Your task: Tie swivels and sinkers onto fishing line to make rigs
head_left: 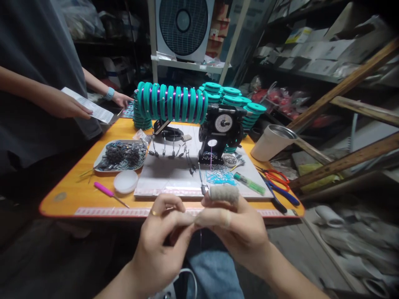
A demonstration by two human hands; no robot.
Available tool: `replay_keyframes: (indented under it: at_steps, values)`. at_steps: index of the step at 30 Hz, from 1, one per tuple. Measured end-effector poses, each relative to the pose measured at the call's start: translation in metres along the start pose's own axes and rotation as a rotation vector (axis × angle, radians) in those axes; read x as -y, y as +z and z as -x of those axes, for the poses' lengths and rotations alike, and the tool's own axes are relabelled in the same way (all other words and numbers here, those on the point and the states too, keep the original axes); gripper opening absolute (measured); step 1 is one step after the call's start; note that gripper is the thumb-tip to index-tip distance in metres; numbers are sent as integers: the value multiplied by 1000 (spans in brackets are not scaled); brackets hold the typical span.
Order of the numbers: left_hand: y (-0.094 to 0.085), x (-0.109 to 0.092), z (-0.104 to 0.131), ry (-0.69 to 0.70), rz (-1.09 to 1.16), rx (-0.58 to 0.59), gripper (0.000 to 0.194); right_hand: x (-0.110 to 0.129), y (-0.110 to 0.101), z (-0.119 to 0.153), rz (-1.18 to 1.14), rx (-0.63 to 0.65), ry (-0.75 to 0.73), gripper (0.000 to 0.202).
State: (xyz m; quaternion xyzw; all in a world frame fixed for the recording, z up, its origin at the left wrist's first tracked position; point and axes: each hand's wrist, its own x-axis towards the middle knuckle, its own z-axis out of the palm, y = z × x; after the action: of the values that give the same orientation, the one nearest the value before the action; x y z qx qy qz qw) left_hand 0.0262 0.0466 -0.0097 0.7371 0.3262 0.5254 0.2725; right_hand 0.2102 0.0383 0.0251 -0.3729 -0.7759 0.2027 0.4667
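Observation:
My left hand [165,232] and my right hand [237,228] meet in front of the table's near edge, thumbs and fingertips pinched together. A thin line [201,237] hangs just below the joined fingertips; its upper part is hidden by the fingers. A grey cloth sleeve [223,192] covers one right finger, and pale tape wraps the right thumb. Right beside that covered finger, a small dark metal piece with a twisted wire [202,185] stands up; whether the fingers hold it I cannot tell. Beyond sits a black winding device [220,128] with a purple line running down from it.
Teal foam spools [171,101] line a horizontal bar. A tray [99,166] of small metal parts, a white lid [125,181], a pink-handled needle tool [104,189], a green tube [249,183] and pliers [277,187] lie around. Another person's hand [70,104] holds a printed card at left.

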Motion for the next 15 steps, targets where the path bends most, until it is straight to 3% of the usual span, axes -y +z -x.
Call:
replay_keyframes:
  at_steps: [2, 4, 6, 7, 9, 11, 13, 15]
  values:
    - [0, 3, 1, 275, -236, -48, 24, -2, 4, -9, -12, -13, -33, 19]
    - [0, 7, 0, 506, -383, -20, 26, -6, 8, -18, 8, -30, -35, 17]
    - [-1, 8, -3, 619, -404, 49, 25, -10, 10, -22, 60, -37, -59, 13]
    - [-2, 7, -4, 586, -356, 78, 24, -12, 10, -21, 94, -43, -84, 13]
    - [-2, 4, -5, 314, -152, 118, 19, -13, 8, -16, 142, -68, -145, 17]
    - [-1, 0, -4, -117, 175, 143, 14, -13, 3, -9, 162, -53, -240, 29]
    - [0, -3, -2, -506, 546, 149, 20, -13, 0, -2, 159, 46, -330, 34]
    - [2, -5, -2, -753, 850, 138, 24, -13, -2, 3, 165, 150, -299, 22]
